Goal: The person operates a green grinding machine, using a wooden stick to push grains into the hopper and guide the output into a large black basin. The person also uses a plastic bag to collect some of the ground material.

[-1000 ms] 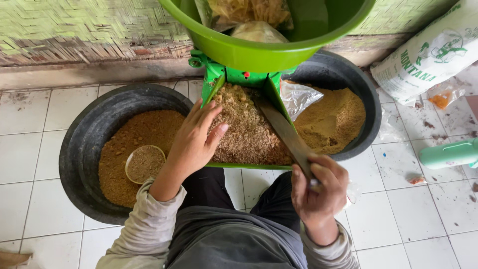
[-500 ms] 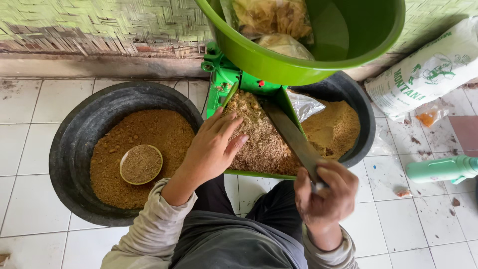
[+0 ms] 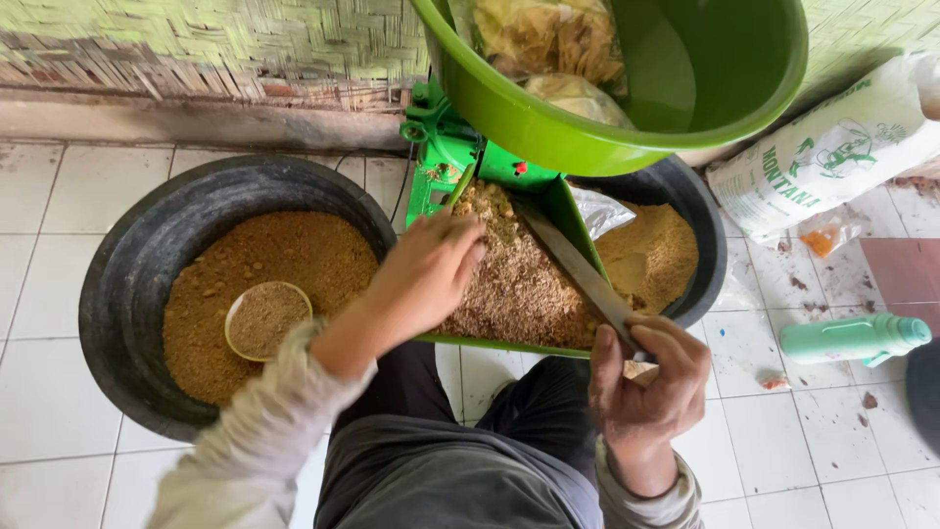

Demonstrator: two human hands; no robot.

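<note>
The left hand (image 3: 426, 274) lies palm down on the coarse brown meal (image 3: 514, 284) heaped in the green chute (image 3: 563, 211) at the centre of view, fingers pressed together and curved into the heap. The right hand (image 3: 646, 377), at five o'clock from the chute, has its fingers curled tight around the near end of a flat dark blade (image 3: 578, 269) that runs up across the meal towards twelve o'clock.

The meal looks dry, loose and light, likely to crumble and spill, so it is best scooped or pushed with a cupped palm. The blade looks stiff and thin, best held at its near end.

At nine o'clock a black basin (image 3: 127, 294) holds finer brown powder and a small bowl (image 3: 266, 318). A green tub (image 3: 587, 137) sits above. White floor tiles (image 3: 59, 196) carry crumbs, and a woven wall (image 3: 196, 44) stands behind
</note>
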